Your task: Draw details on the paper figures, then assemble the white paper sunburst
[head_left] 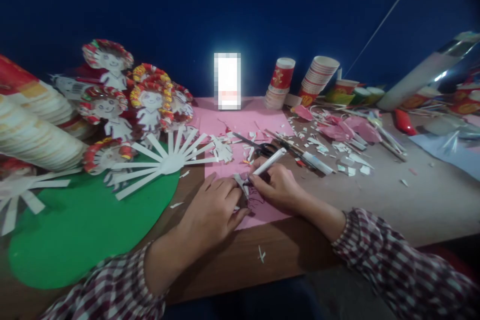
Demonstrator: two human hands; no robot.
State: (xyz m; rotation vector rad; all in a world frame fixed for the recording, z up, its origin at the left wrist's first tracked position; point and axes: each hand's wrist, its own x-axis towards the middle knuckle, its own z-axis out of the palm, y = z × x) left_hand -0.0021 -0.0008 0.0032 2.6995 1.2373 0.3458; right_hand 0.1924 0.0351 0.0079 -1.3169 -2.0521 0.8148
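My right hand [283,184] grips a white marker pen [269,161], its tip pointing down at a small white paper cutout [242,183]. With bent fingers close together, my left hand [213,203] holds that cutout against a pink paper sheet [275,214]; part of the cutout is hidden under the fingers. Dark pen marks show on the pink sheet between the hands. Black-handled scissors [267,149] lie just beyond the pen. Another small cutout figure [222,151] rests on the pink paper beyond my left hand.
On the left, a white paper fan shape [170,164] overlaps a green sheet [108,230], near several paper dolls [149,100] and stacked paper cups [41,130]. More cup stacks [318,77] stand at the back right. Paper scraps [350,162] litter the right side. A bright pixelated rectangle [227,80] is at the back.
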